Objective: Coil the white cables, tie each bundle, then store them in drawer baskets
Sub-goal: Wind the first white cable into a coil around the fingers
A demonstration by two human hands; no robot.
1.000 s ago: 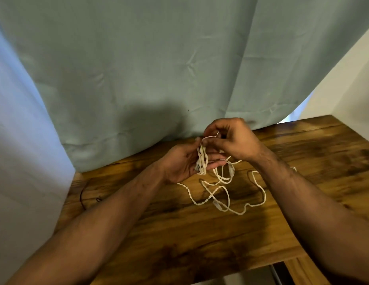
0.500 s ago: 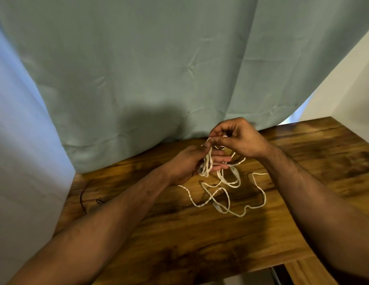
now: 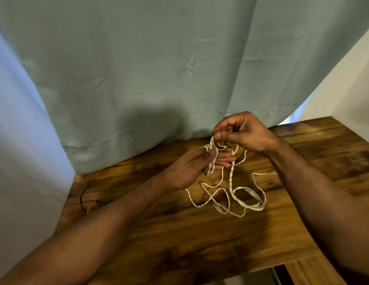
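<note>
While the left hand (image 3: 189, 169) grips several loops of the white cable (image 3: 231, 194), the right hand (image 3: 243, 132) pinches a strand, apparently between thumb and forefinger; slack lies on the wooden table (image 3: 179, 243)

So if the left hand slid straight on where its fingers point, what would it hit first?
Probably the white cable strand dangling from the right hand, just beyond the left hand; depth is unclear.
</note>
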